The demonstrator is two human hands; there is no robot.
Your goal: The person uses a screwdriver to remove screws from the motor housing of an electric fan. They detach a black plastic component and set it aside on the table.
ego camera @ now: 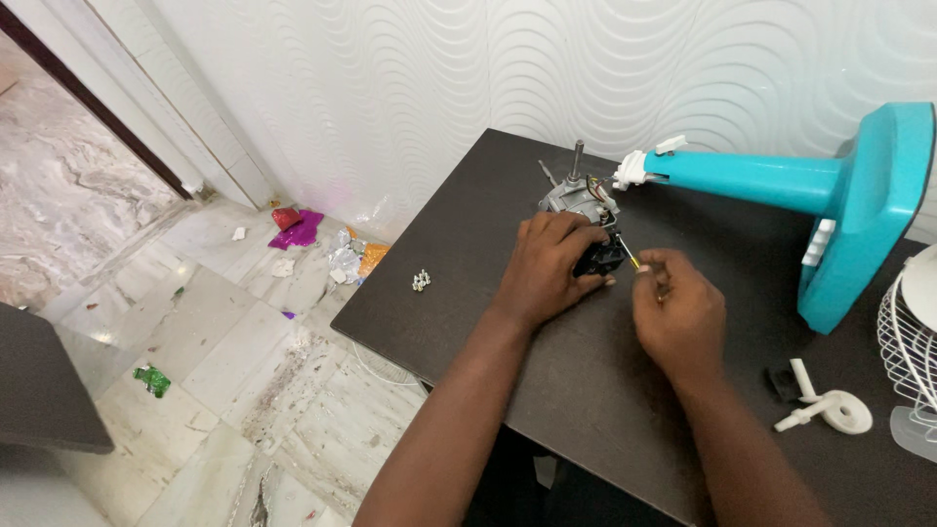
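On a dark table (pixel 459 224) lies a grey fan motor (pixel 572 193) with a metal shaft pointing up and coloured wires. My left hand (pixel 547 268) rests over the motor's near end and grips a black part (pixel 603 258) attached to it. My right hand (pixel 678 312) is closed around a small screwdriver (pixel 630 256) with a yellow shank, its tip at the black part. The motor's near side is hidden under my left hand.
A teal fan stand (pixel 781 181) with its base lies on its side at the right. A white wire fan guard (pixel 908 332) sits at the right edge, white plastic pieces (pixel 830 410) near it. Small screws (pixel 421 281) lie at the table's left. Litter covers the marble floor (pixel 244 322).
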